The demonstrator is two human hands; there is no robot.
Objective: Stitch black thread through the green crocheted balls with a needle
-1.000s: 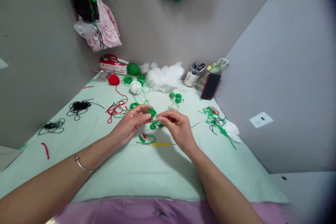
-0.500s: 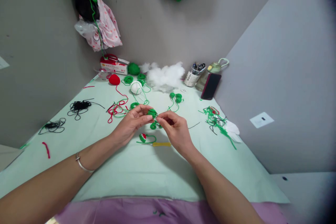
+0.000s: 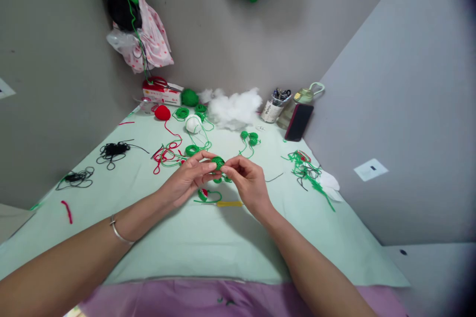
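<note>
A small green crocheted ball (image 3: 218,162) with dark stripes is held above the table between the thumb and fingers of my left hand (image 3: 191,176). At the ball's right edge, the thumb and fingertips of my right hand (image 3: 247,181) are pinched together; what lies between them is too small to make out. A black strand (image 3: 275,177) shows to the right of that hand. Below the hands lie a red, white and green crocheted piece (image 3: 203,194) with a green tail and a crochet hook (image 3: 229,203) with a yellow handle. Small green pieces (image 3: 226,178) are partly hidden behind my fingers.
White stuffing (image 3: 235,109) sits at the back, beside a white yarn ball (image 3: 193,124) and a red one (image 3: 162,113). Black yarn tangles (image 3: 114,149) lie left, green scraps (image 3: 308,171) right. A phone (image 3: 299,122) leans against a bottle (image 3: 303,95). Scissors (image 3: 158,82) rest on a box (image 3: 162,95).
The green ball has turned and sits slightly lower and further right. My right fingertips have come closer, from just beside it to touching its edge.
</note>
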